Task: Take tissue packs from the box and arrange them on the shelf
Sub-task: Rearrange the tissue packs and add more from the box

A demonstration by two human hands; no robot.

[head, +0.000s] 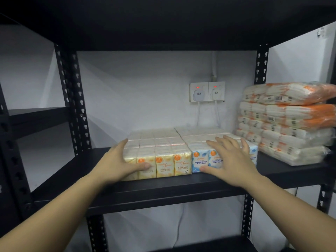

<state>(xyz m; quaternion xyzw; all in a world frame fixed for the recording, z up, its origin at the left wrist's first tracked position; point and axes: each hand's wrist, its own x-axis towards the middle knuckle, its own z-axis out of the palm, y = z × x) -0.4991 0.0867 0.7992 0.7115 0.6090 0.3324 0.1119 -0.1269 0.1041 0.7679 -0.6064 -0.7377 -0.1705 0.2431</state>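
Right, the yellow plastic-wrapped bundle of floral mini tissue packs sits on the black metal shelf board, near its front edge, label faces toward you. Touching it on the right is the blue-and-white wrapped bundle of fragrance-free mini tissue packs, same row, fronts flush. More pale wrapped packs run back behind both toward the wall.

Your left hand is on the yellow bundle's left end: fingers straight along the side and top corner, thumb pressed flat across the front labels. Grip is wide, flat contact, nothing pinched. Your right hand lies over the blue bundle: fingers spread and straight on top, thumb flat along the lower front edge. Grip wide here too, pressing, not clutching.

Further right on the same board, just beside the blue bundle, a tall stack of orange-and-white plastic-wrapped tissue bundles lies flat, barcodes showing. Behind, on the white wall, a double white wall socket shows two red lights, with two white plugs and cables dropping down behind the packs. Black perforated shelf uprights stand left and right.
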